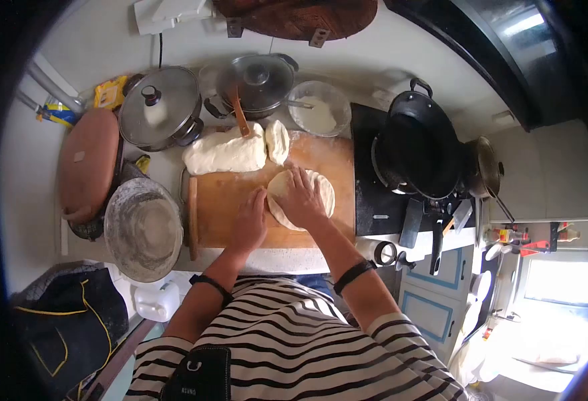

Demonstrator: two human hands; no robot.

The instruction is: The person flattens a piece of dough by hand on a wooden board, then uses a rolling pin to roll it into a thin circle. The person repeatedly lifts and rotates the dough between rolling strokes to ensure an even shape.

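Two bare hands work at a flat round of dough [326, 192] that lies on a wooden board [227, 214] toward its right side. The right hand [300, 200] rests flat on top of it, palm down and fingers stretched forward, spread a little and gripping nothing. The left hand [252, 217] is at the round's left edge, its fingers pointing forward and not closed round anything; whether its fingertips press the dough or only meet its rim, I cannot tell. Each forearm wears a black band near the striped sleeve. Behind the hands, along the far edge of the board, lies a thick loaf of dough [222, 150], with a smaller cut piece [278, 142] standing just beside its right end. A brown handle [239, 110] leans over the top of the loaf. Farther back are a clear bowl [342, 110] holding white flour [316, 120] with a spoon in it, and two lidded pots, one a glass-lidded pot [173, 110] at the left. A metal bowl [130, 250], dusted white inside, sits left of the board on the worktop [280, 260]. To the right, a large black pan [421, 147] stands on a black stove [367, 187].
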